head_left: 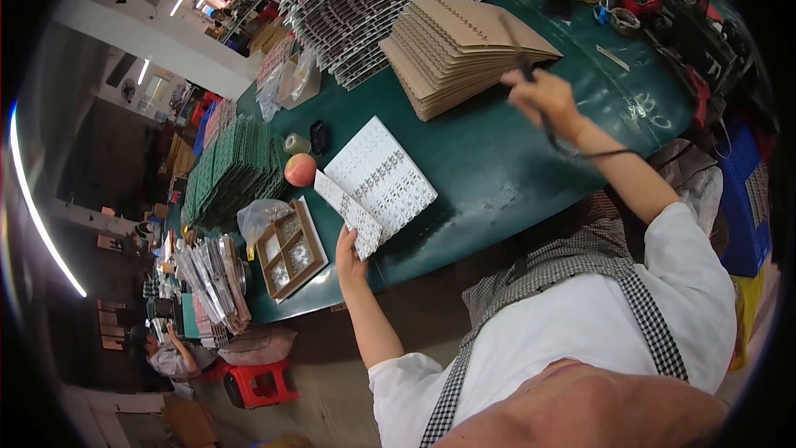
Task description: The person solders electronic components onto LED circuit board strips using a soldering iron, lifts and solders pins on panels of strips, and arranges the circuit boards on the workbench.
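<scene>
- Head view: the left hand (350,255) has its grip closed on the near corner of a white studded sheet (385,174); the fingers beneath are hidden.
- That sheet lies near the front edge of the green tabletop (489,170), left of the person's middle. A narrow flap rises along its left side, covering part of it; whether the flap is a fold or a second piece cannot be told.
- The right hand (547,99) is raised, its grip closed around a dark, slender tool (526,66). Hand and tool are blurred, and the tool's tip is hard to make out against the brown stack (464,46) behind it.
- A cord (597,153) runs from the tool across the right forearm; its far end is lost in the dark right side.
- Just beside the sheet's left edge sits a red apple (300,170), with a tape roll (296,144) and a small black object (318,136) beyond.
- A divided tray (303,280) stands left of the left hand; its small contents are too fine to identify. A clear bag (257,220) lies against it.
- Green stacked panels (236,166) crowd the left; tall grid stacks (340,17) are cut off by the upper edge.
- A seated co-worker (172,361) is partly hidden at far left.
</scene>
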`<state>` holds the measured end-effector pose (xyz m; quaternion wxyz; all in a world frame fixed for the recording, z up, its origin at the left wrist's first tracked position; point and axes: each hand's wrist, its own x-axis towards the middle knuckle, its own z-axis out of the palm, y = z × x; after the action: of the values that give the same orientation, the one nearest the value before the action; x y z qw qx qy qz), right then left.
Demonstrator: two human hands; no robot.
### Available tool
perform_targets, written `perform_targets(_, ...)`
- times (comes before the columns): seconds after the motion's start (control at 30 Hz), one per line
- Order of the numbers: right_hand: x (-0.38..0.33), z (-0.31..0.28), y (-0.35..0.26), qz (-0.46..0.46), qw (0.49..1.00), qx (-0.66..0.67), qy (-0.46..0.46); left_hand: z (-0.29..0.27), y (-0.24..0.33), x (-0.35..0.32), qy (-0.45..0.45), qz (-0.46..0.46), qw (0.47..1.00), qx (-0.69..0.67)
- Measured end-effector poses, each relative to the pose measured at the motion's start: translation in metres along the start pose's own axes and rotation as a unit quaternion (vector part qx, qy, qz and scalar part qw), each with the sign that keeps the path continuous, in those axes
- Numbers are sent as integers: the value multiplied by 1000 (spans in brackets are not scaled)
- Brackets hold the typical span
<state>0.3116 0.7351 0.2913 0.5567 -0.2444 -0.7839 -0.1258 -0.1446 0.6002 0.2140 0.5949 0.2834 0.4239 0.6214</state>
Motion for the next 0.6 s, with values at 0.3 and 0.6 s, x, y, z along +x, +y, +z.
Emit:
perform_targets(0.3, 1, 2, 106, 47, 982, -155, -99, -8, 11, 33, -6, -71, 994, 80)
perform_targets(0.6, -6, 24, 119, 59, 980, -149, -121, -4, 35, 58, 104, -115, 954, 255)
